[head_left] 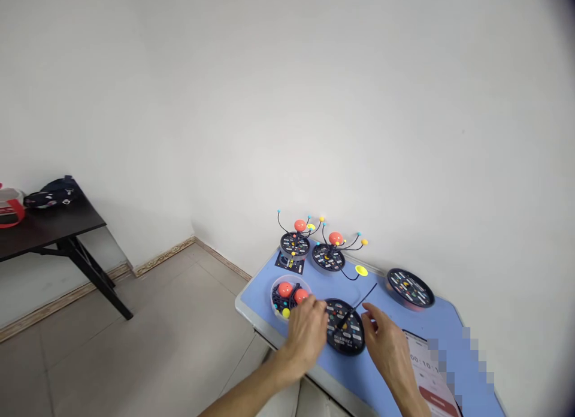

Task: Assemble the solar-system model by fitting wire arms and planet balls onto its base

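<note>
A round black base (345,348) with a printed face lies on the blue table in front of me. A thin black rod (366,296) slants up to the right from its middle. My left hand (309,326) is closed at the left rim of the base, its fingertips mostly hidden. Next to it stands a clear bowl (272,297) with red balls (284,289), black rods and small coloured balls. At the right rim, beside the rod, my right hand (386,339) has its thumb and fingertips together. What either hand grips cannot be made out.
Two assembled planet models (295,246) (328,258) with curved arms stand at the back of the blue table (359,381). Another black base (409,288) sits at the right. A phone (429,369) lies by my right wrist. A dark table (54,225) stands far left.
</note>
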Tool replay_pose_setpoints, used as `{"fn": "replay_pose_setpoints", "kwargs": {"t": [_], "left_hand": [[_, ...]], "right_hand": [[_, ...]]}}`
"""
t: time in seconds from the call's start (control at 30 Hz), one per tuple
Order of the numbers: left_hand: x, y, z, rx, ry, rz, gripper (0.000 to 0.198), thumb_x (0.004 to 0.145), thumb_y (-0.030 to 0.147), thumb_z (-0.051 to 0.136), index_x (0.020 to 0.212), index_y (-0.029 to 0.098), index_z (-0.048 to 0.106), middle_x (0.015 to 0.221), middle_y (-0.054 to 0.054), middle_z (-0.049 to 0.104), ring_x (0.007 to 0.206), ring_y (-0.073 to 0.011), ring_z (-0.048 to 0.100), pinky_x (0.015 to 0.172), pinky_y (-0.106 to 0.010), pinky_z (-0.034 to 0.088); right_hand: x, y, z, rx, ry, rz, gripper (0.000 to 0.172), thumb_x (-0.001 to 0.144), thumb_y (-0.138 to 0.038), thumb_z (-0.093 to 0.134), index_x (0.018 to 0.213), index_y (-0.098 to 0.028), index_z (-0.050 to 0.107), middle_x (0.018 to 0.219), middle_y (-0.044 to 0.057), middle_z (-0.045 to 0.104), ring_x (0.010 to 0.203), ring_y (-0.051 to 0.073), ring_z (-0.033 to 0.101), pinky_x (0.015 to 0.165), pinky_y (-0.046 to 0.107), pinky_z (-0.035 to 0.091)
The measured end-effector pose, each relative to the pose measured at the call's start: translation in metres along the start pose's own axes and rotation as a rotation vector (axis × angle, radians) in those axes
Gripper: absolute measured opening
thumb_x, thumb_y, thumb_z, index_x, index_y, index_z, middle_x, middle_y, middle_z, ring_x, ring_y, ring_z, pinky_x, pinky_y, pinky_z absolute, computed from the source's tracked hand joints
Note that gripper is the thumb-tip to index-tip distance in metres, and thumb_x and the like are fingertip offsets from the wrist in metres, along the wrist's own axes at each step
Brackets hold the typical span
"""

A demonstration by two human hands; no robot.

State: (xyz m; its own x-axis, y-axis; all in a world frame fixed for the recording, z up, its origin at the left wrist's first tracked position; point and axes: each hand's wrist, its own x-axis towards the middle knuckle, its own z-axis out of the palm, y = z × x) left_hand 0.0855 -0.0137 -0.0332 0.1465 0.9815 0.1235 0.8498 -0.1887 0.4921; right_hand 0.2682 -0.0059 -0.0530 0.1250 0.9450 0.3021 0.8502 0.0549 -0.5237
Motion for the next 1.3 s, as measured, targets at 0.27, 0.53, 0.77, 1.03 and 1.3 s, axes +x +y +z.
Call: {"fn": "replay_pose_setpoints", "kwargs": {"t": [0.27,0.53,0.77,1.03,1.3], "left_hand": [[0.043,-0.058,-0.039,0.209,-0.098,-0.131,0.02,0.088,0.02,0.055,0.099,0.015,0.071,0.107,-0.015,0.069,0.101,-0.0282,0.066,0.08,-0.034,0.047],[0.056,-0.06,-0.032,0.217,-0.225,-0.051,0.022,0.095,0.031,0.06,0.109,0.015,0.065,0.114,-0.008,0.066,0.102,-0.0225,0.064,0.091,-0.045,0.052],[0.057,-0.065,-0.034,0.121,-0.14,-0.018,0.026,0.081,0.0,0.052,0.086,0.016,0.071,0.099,-0.012,0.073,0.101,-0.0253,0.066,0.084,-0.033,0.046],[0.062,-0.096,-0.049,-0.132,-0.026,-0.028,0.018,0.072,0.004,0.057,0.073,0.018,0.068,0.069,0.0,0.069,0.067,-0.0153,0.063,0.058,-0.022,0.039],[0.064,-0.114,-0.039,-0.369,0.07,-0.067,0.013,0.07,0.006,0.056,0.071,0.018,0.063,0.058,0.006,0.059,0.055,-0.011,0.057,0.054,-0.02,0.04]], "right_hand": [[-0.039,-0.048,-0.005,0.209,0.091,-0.234,0.037,0.095,-0.041,0.039,0.096,-0.02,0.07,0.083,0.009,0.073,0.06,0.02,0.067,0.054,0.03,0.052],[-0.053,-0.047,0.006,0.168,0.04,-0.275,0.038,0.097,-0.039,0.037,0.097,-0.02,0.07,0.086,0.01,0.073,0.068,0.022,0.071,0.053,0.029,0.053],[-0.054,-0.049,0.018,0.143,-0.038,-0.256,0.035,0.093,-0.029,0.038,0.098,-0.02,0.071,0.091,0.011,0.074,0.072,0.024,0.072,0.062,0.031,0.054],[-0.042,-0.065,0.018,0.079,-0.131,-0.276,0.035,0.092,-0.02,0.038,0.101,-0.018,0.072,0.093,0.011,0.074,0.077,0.023,0.071,0.065,0.029,0.05],[0.011,-0.116,0.029,-0.198,-0.282,-0.3,0.031,0.094,-0.01,0.042,0.1,-0.017,0.072,0.089,0.009,0.072,0.074,0.018,0.068,0.06,0.025,0.039]]}}
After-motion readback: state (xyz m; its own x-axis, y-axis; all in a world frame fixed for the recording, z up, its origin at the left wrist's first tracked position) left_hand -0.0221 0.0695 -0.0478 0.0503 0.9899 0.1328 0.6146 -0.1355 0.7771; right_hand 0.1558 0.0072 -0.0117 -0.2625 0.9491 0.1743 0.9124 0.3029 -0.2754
